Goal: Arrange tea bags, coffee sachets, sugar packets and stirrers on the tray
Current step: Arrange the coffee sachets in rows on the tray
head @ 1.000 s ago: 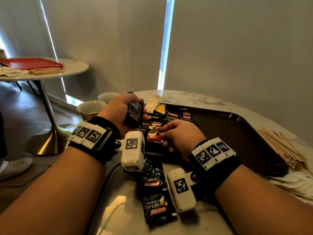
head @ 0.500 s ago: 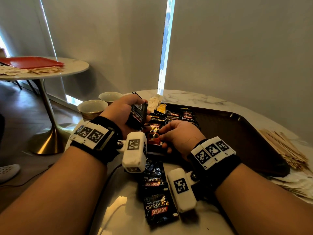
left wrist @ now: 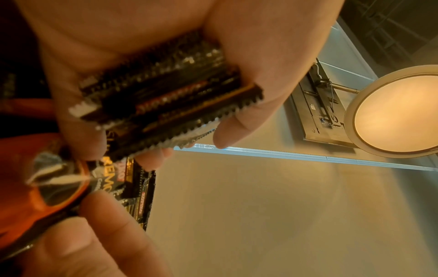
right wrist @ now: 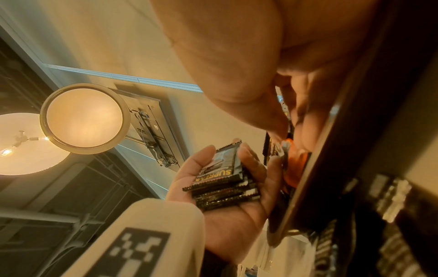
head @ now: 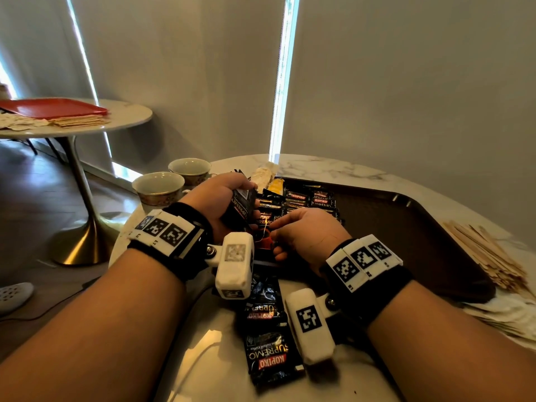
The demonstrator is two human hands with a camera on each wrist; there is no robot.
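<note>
Our left hand [head: 216, 203] curls around a stack of coffee sachets [right wrist: 222, 184] (likely a ready supply), while our right hand [head: 301, 233] pinches one sachet [head: 264, 237] onto the tray [head: 420, 227], extending its rows.

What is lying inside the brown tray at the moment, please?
In the brown tray, rows of black Kopiko coffee sachets lie at its far left end, with a yellow packet beside them. The right hand covers the near corner; the rest looks bare.
</note>
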